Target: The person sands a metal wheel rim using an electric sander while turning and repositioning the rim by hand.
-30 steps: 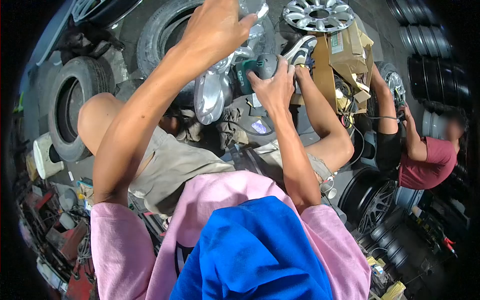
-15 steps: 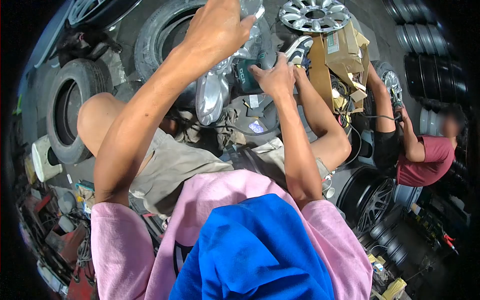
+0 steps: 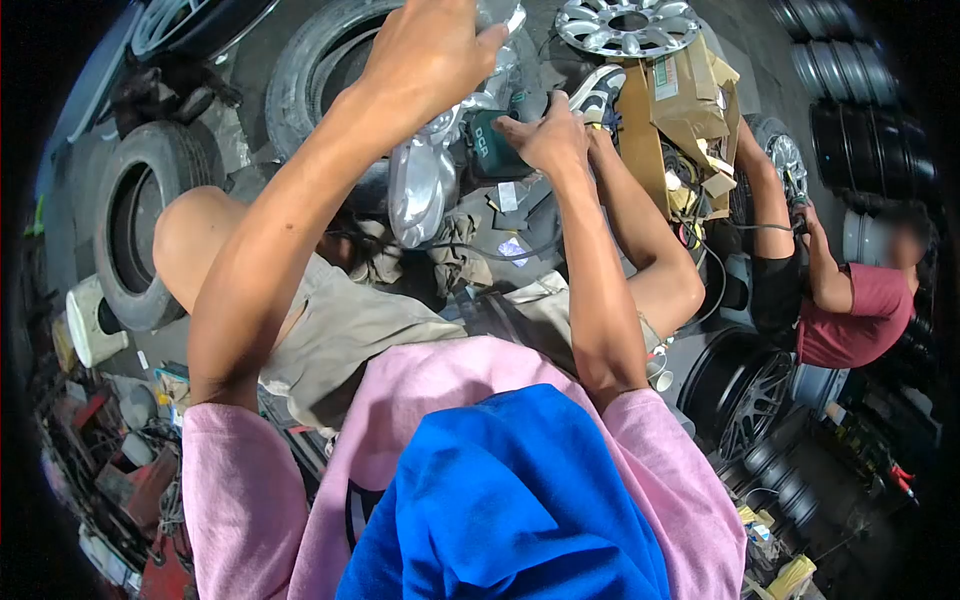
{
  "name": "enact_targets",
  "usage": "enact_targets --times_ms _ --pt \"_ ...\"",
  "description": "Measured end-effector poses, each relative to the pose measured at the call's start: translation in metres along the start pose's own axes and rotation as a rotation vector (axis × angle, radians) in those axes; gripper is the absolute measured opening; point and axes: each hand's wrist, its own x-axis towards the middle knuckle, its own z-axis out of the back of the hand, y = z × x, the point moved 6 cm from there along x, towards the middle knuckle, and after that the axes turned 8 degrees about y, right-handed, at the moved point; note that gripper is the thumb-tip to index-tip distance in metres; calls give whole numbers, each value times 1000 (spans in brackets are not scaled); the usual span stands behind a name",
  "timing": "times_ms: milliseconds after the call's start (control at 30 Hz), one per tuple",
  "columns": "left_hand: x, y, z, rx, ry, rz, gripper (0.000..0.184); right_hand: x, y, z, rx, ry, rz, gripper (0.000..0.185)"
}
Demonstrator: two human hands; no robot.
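Note:
A shiny silver alloy wheel (image 3: 420, 190) stands between my legs, its upper part hidden behind my left forearm. My left hand (image 3: 432, 50) is closed on the wheel's upper edge at the top of the view. Just right of the wheel, my right hand (image 3: 552, 138) is wrapped round a dark green power tool (image 3: 490, 145) marked DCA. The tool's front end is against or close to the wheel; the contact is hidden. A dark cord (image 3: 500, 262) curves below it.
Tyres (image 3: 130, 225) lie at the left and behind the wheel. A silver rim (image 3: 628, 25) sits beyond an open cardboard box (image 3: 690, 100). At the right, a co-worker in a red shirt (image 3: 860, 315) holds something at another wheel (image 3: 785, 165). Black rims (image 3: 735, 395) stand nearby.
My right hand and the green tool have shifted slightly and turned, showing more of the tool's label. My left hand has barely moved. The cord has changed its curve.

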Motion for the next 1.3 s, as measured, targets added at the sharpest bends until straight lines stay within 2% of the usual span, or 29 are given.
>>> enact_targets --times_ms 67,133,333,467,633,767,800,967,1033,1100,1300 --pt "3 1 -3 -42 47 42 40 1 -1 2 -37 -18 5 102" --pt "2 2 -3 26 -25 11 40 -3 0 5 -80 -26 12 102" --pt "5 2 -1 12 -25 3 42 -12 2 5 57 -124 56 97" --pt "21 25 -3 115 -25 72 47 -38 7 3 112 -167 211 90" --pt "42 54 0 84 -17 145 55 -64 -5 -6 119 -252 418 86" --pt "58 71 -2 124 -23 170 57 -74 -25 -23 90 -255 470 81" --pt "62 72 -3 181 -12 152 58 -78 -24 -22 110 -291 505 74" --pt "68 69 -6 238 -9 133 61 -79 -14 -20 117 -353 517 74" --pt "66 63 -6 169 64 158 61 -75 -8 -18 108 -345 534 74" --pt "63 62 -6 186 28 151 60 -71 2 -16 127 -383 573 74" --pt "55 58 -1 124 -9 140 59 -67 12 -9 58 -275 533 76"
